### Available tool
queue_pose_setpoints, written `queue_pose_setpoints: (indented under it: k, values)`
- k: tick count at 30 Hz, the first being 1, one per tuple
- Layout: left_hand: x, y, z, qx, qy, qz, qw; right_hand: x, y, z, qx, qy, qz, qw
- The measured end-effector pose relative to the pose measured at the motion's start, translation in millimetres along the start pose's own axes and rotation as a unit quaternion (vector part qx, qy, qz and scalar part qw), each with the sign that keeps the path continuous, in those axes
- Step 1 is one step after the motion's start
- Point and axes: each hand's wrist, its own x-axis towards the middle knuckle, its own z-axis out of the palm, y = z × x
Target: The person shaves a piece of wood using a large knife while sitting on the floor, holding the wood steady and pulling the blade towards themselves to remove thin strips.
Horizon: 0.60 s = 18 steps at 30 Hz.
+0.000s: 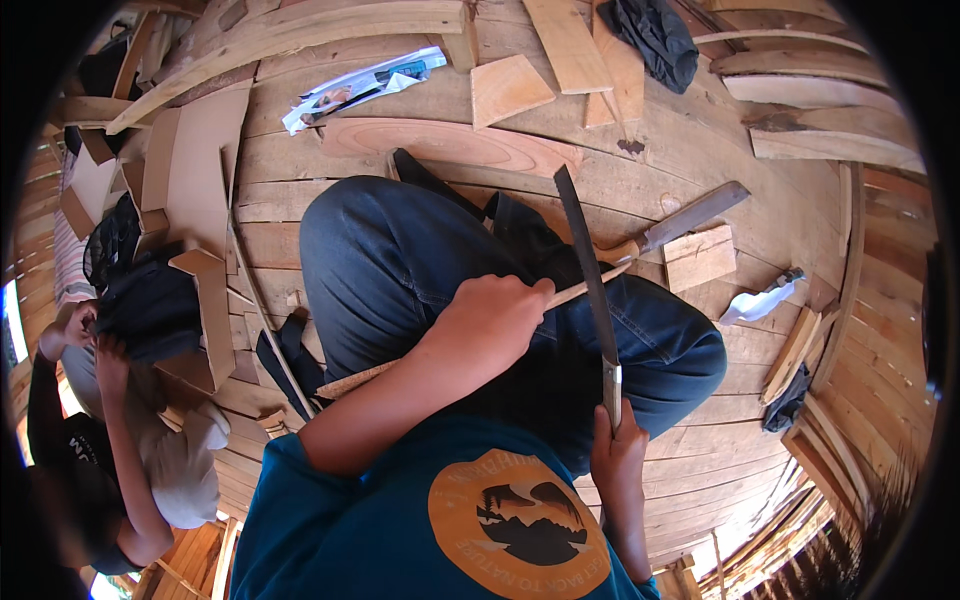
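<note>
My left hand (490, 320) grips a thin wooden stick (585, 287) that runs across my lap, over my blue jeans (400, 260). My right hand (618, 455) holds the handle of a long dark knife (585, 260) whose blade points away from me and lies against the stick near its far end. I sit cross-legged on a plank floor (700, 170).
A second knife (690, 220) with a pale handle lies on the planks beyond my knee, beside a small wood block (700, 257). Offcuts and boards are scattered ahead, with a dark cloth (655, 35) and a wrapper (365, 85). Another person (120, 400) crouches at left.
</note>
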Motion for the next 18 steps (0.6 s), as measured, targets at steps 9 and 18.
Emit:
queue_pose_setpoints:
  k: [9,18]
  values:
    - [-2,7,-15,0.034,-0.055,-0.062,0.996,20,-9,-8,-0.002,0.076,-0.063,0.995]
    - [-113,-79,-155,-0.089,0.359,-0.165,0.914,228,20,-110,-0.096,0.194,-0.075,0.973]
